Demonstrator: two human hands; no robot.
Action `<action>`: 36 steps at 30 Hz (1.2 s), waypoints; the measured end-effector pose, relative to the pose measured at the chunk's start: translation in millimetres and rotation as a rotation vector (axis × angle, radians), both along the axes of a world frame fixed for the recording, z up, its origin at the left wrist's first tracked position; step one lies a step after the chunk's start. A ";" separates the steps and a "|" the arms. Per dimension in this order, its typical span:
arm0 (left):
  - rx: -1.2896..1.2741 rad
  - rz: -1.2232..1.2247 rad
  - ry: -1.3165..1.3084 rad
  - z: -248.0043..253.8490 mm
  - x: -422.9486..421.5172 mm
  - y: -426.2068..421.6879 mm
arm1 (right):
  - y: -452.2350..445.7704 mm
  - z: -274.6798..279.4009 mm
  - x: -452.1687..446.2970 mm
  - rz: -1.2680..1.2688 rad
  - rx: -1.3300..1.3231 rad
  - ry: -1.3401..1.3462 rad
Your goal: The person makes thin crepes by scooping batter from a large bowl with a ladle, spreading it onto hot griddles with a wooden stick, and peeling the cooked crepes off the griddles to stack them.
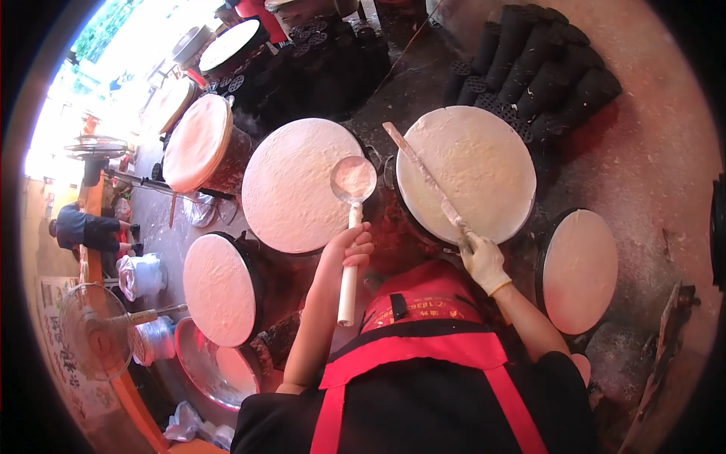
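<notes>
Red apron nearest; left hand clenched round ladle, gloved right hand gripping stick

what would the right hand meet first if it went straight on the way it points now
Past the stick it holds, the gloved right hand would most likely meet the near edge of the pale-topped round griddle just ahead, though its height above that is unclear.
</notes>
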State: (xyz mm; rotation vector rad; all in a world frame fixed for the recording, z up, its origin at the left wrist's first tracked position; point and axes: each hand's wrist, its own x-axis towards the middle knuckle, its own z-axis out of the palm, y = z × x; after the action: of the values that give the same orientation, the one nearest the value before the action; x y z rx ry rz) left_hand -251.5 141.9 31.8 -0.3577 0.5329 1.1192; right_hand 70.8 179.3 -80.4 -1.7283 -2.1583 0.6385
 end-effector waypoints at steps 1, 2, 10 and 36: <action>0.001 0.005 -0.011 -1.7 1.4 -3.3 | 3.7 9.0 2.4 0.001 0.017 -0.088; 0.004 0.008 -0.021 -3.4 1.7 -4.5 | 11.3 15.5 3.6 -0.001 0.037 -0.175; 0.003 0.017 -0.018 -2.2 14.4 -4.7 | 37.0 15.7 -9.9 -0.219 -0.145 -0.028; 0.064 -0.233 0.314 -7.9 -33.3 -53.8 | -29.6 -6.0 -45.6 -0.289 0.173 0.185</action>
State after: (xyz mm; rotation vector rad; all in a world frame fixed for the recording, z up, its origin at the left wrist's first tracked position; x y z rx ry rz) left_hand -284.8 88.2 23.9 -0.0598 0.7920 0.9680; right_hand 25.2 149.7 -86.4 -1.7653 -1.7419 0.4963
